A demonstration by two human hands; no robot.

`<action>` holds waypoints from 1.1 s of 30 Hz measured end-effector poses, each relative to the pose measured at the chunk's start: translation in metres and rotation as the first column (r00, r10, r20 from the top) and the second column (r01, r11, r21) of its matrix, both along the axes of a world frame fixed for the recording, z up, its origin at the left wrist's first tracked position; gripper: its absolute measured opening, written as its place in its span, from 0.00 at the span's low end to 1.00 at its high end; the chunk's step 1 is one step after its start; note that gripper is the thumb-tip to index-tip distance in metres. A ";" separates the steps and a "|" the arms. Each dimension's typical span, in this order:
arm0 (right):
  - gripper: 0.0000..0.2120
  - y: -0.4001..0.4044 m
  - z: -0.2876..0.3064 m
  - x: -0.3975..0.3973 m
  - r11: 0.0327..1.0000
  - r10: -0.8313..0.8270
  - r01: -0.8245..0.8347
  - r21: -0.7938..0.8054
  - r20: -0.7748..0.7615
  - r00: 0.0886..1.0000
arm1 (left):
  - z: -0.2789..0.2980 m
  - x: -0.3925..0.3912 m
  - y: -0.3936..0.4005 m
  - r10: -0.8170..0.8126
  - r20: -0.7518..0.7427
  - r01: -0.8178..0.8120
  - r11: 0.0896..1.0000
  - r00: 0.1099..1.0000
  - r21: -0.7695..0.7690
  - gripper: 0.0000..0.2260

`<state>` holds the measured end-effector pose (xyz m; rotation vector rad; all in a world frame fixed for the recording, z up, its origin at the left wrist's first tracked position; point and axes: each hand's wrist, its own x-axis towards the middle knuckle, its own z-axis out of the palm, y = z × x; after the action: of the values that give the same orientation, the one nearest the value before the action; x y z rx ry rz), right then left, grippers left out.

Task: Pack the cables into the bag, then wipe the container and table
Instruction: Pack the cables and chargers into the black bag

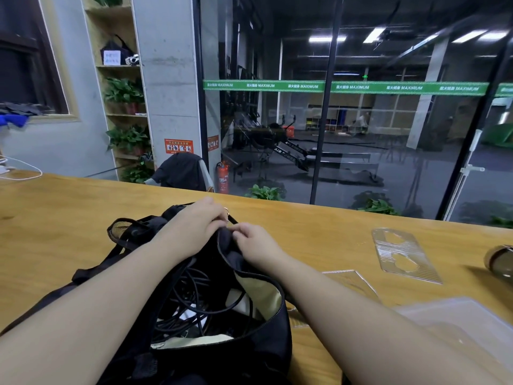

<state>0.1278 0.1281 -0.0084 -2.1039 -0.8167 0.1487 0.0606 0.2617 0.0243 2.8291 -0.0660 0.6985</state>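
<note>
A black bag (272, 340) with a pale lining lies open on the wooden table (55, 232) in front of me. Black cables (191, 301) are coiled inside its opening. My left hand (194, 226) grips the far end of the bag's opening, fingers closed on the fabric and zipper. My right hand (255, 244) pinches the bag's rim right beside it. A clear plastic container (458, 329) sits at the lower right, partly behind my right forearm.
A clear ridged lid (402, 254) with two holes lies at the right, a flat clear piece (352, 282) nearer me. A metal cylinder (499, 262) sits at the right edge. A white cable (25, 170) lies far left. Beyond the table stands a chair (180, 172).
</note>
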 end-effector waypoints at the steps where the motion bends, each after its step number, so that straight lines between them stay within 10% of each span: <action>1: 0.15 0.001 0.002 0.001 0.997 -0.039 0.041 0.058 -0.035 0.999 | 0.001 0.000 0.000 0.004 0.042 -0.003 0.999 0.999 -0.039 0.05; 12: 0.05 0.009 0.017 0.002 0.955 0.075 0.041 0.293 -0.373 0.925 | 0.001 -0.019 0.006 0.026 0.118 0.009 0.957 0.993 -0.289 0.05; 27: 0.06 0.024 0.029 0.002 0.982 -0.175 0.180 0.057 -0.086 0.981 | 0.008 -0.051 0.008 -0.039 0.046 0.039 0.999 0.998 0.015 0.05; 33: 0.05 0.004 0.018 0.022 0.933 -0.360 0.360 0.000 0.017 0.933 | 0.012 -0.069 -0.010 -0.153 0.119 0.169 0.975 0.981 -0.144 0.07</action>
<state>0.1495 0.1317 0.0096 -2.2212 -0.4263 -0.0642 -0.0081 0.2519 0.0359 2.6034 -0.2460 0.7820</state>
